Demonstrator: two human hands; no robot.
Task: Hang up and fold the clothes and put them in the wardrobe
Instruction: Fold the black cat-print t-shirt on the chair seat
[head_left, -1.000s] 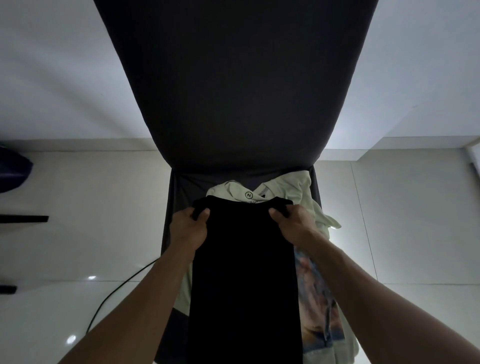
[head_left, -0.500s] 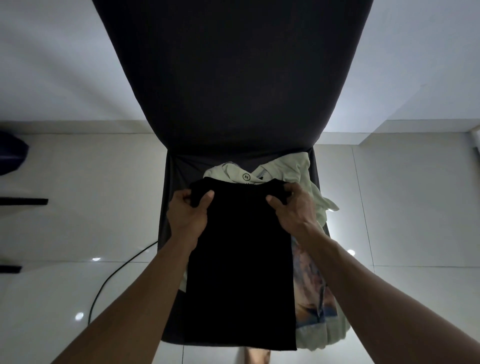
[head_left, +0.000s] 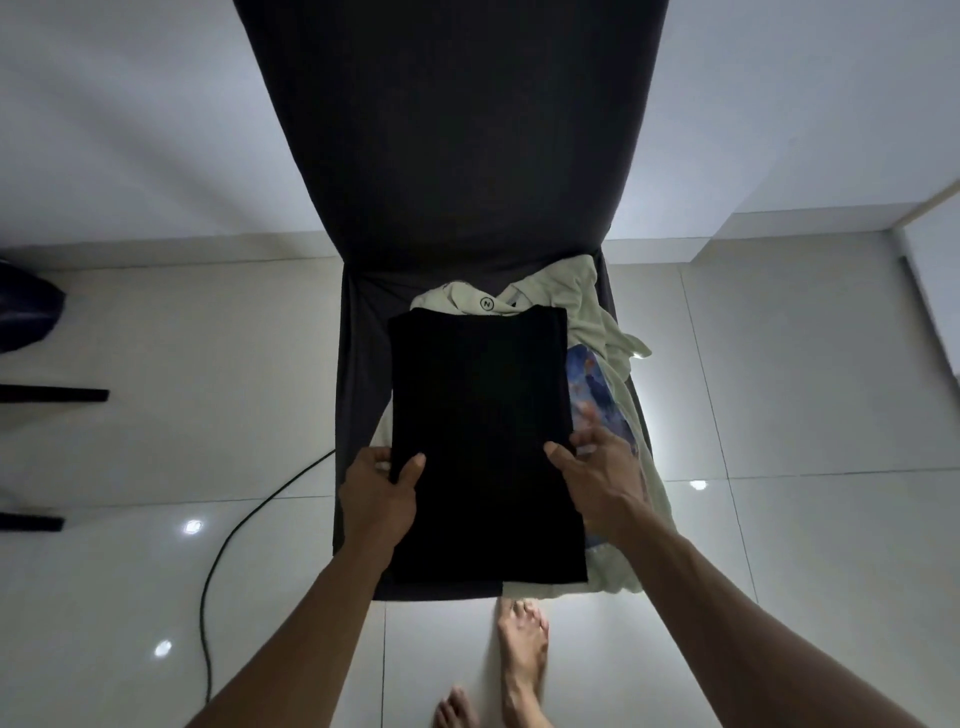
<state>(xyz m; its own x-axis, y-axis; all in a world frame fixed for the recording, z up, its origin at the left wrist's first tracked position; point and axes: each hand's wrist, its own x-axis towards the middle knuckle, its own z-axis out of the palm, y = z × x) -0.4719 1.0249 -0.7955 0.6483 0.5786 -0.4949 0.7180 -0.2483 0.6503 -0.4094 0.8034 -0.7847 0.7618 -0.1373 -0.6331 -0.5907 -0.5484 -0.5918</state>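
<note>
Black garment (head_left: 480, 441) between both hands (head_left: 379, 493)

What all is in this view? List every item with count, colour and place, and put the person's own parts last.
black garment: 1, black, folded long, lying on the chair seat atop the pale shirt
pale shirt: 1, cream with a blue printed picture, spread under the black garment
chair: 1, dark grey fabric cover, centre
cable: 1, black, on the floor left of the chair
floor: 1, glossy pale tiles
left hand: 1, grips the black garment's left edge
right hand: 1, at the right edge, thumb on top
feet: 2, bare, bottom centre
</note>
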